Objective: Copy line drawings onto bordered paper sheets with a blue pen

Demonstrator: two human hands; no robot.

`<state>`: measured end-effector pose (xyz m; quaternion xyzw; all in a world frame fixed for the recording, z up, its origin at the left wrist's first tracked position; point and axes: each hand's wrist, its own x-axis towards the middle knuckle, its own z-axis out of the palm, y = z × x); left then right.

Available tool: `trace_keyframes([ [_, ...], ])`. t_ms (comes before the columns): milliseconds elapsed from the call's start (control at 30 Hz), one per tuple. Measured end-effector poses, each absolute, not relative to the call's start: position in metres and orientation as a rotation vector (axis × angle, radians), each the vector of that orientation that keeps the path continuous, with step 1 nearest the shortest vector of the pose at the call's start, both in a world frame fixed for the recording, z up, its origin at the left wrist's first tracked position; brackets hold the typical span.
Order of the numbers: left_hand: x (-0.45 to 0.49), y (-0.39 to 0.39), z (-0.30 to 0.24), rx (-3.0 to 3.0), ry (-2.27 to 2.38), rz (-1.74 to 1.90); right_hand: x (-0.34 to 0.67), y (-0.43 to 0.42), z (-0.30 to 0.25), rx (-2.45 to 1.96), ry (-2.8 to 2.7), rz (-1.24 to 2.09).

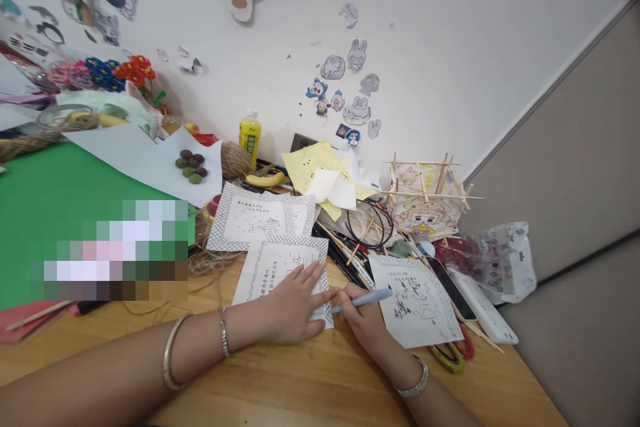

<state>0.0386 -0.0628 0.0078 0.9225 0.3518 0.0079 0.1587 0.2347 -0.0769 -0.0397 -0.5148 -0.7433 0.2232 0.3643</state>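
Note:
My left hand [295,303] lies flat, fingers spread, on a white sheet of paper [260,273] with handwriting, a small drawing and a patterned border. My right hand [363,317] is closed round a light blue pen [370,297], its tip at the sheet's right edge. Part of the drawing is hidden under my left fingers. Behind it lies a similar bordered sheet [245,213], overlapping another. To the right of my right hand rests a further sheet [417,300] with a dark ink drawing.
Pens [345,257], a black phone [450,287] and scissors [447,357] crowd the right side. A stick frame [425,197] and a yellow bottle [250,137] stand near the wall. Left are a green board [90,180] and a white sheet [135,153] bearing several small dark fruits [190,165].

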Motion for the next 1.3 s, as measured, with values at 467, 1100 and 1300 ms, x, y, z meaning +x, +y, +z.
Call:
trace_keyframes([
  [467,0.0387,-0.0636,0.0122,2.643,1.015,-0.052,0.2385,-0.0793,-0.0433,-1.275,-1.901,0.693],
  [1100,0.0385,-0.0614,0.0053,2.640,0.976,0.078,0.2353,-0.0778,-0.0429,-1.325,-1.692,0.714],
  [1300,0.0381,-0.0626,0.0068,2.635,0.979,0.085,0.2376,-0.0788,-0.0445,-1.282,-1.764,0.788],
])
